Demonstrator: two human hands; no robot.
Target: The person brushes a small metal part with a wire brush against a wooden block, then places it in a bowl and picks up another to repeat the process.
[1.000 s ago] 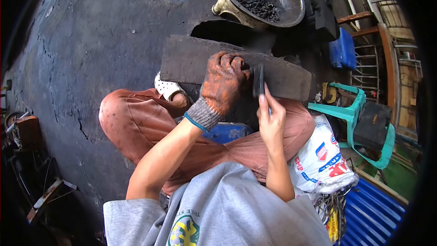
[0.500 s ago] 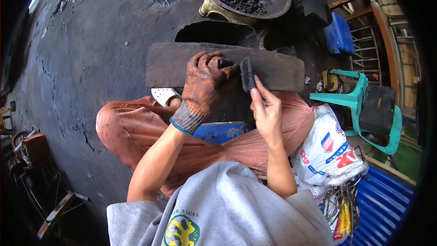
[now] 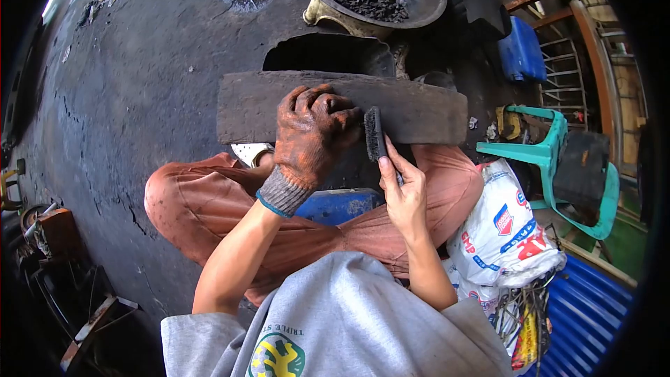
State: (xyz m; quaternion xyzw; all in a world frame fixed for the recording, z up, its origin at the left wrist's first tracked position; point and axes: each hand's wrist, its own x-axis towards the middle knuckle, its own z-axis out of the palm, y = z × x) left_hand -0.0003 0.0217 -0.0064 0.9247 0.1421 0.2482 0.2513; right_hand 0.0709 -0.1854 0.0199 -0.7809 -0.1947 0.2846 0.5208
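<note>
My left hand (image 3: pixel 310 129) wears a stained orange work glove with a grey cuff. Its fingers are curled closed over the near side of a dark wooden plank (image 3: pixel 412 108), and I cannot tell what lies in their grip. My bare right hand (image 3: pixel 405 185) pinches a small brush (image 3: pixel 374 132) with dark bristles. The bristles face left, close beside the gloved fingertips. The plank lies crosswise just beyond my crossed legs. Between my thighs shows a blue object (image 3: pixel 338 206), partly hidden by my arms and trousers.
Beyond the plank stands a wide metal bowl (image 3: pixel 426 7) with black chunks inside. At right are a teal plastic stool (image 3: pixel 520 153), a blue container (image 3: pixel 521 49) and a white printed sack (image 3: pixel 495 223) against my knee. Dark metal gear (image 3: pixel 59 234) sits at left.
My right hand has brought the brush a little toward me and left, beside the glove. The gloved hand stays closed and has shifted only slightly. The whole view has moved a bit.
</note>
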